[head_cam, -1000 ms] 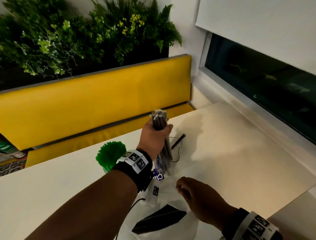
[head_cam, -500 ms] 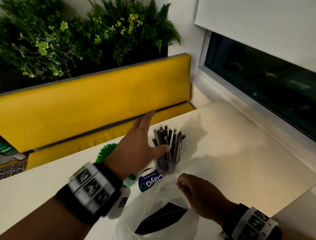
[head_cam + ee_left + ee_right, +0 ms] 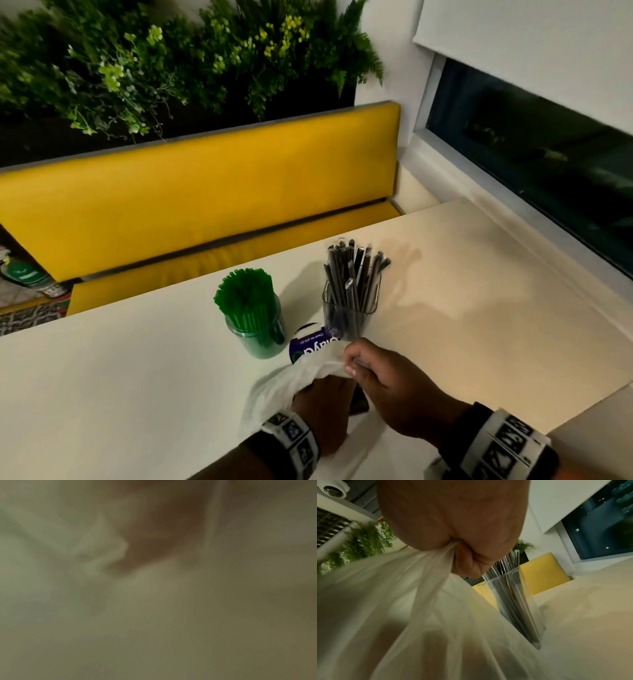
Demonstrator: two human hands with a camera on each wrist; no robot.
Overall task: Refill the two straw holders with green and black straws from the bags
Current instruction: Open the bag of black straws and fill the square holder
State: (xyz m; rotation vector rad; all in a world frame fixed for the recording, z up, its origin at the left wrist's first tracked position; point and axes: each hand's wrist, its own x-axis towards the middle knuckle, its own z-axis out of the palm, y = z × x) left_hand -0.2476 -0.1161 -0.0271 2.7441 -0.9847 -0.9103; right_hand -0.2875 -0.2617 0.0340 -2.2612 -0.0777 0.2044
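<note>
Head view: on the matte cream table [image 3: 479,308], green straws [image 3: 245,294] pack a round clear jar [image 3: 260,337]; black straws [image 3: 354,277] fan from a square clear holder [image 3: 349,313]. The right hand [image 3: 387,387] pinches the thin crinkled white bag [image 3: 291,380]; the left hand [image 3: 325,401] reaches inside, its fingers hidden

Left wrist: blurred film

Right wrist: fingers [image 3: 467,562] bunch the bag [image 3: 423,601]

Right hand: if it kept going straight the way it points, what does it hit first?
Most likely the clear holder of black straws. The right hand, pinching the white bag, points at the holder's base just beyond its fingers; depth is uncertain.
</note>
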